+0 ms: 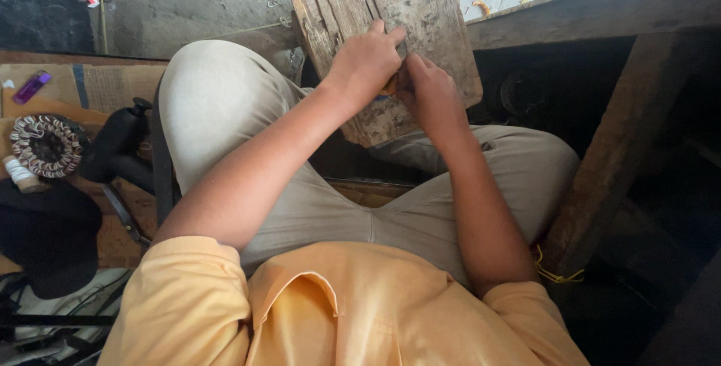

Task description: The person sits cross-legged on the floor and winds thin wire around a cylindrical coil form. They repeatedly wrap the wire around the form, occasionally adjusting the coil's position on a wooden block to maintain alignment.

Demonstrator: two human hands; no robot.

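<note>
A worn wooden board (420, 6) leans up between my knees. My left hand (364, 58) presses against its face with fingers curled over a small orange-brown piece (389, 85) held between both hands. My right hand (428, 92) is closed around the same piece from the right, knuckles against the board. Most of the piece is hidden by my fingers, so its shape cannot be made out. I sit with legs in beige trousers (225, 103) and wear a yellow shirt (315, 313).
A coiled beaded ring (46, 144), a purple lighter (31, 86), a spool (21, 174) and a black tool (113, 144) lie on cardboard at the left. A heavy wooden post (616, 148) and beam (601, 9) stand at the right. Concrete floor lies beyond the board.
</note>
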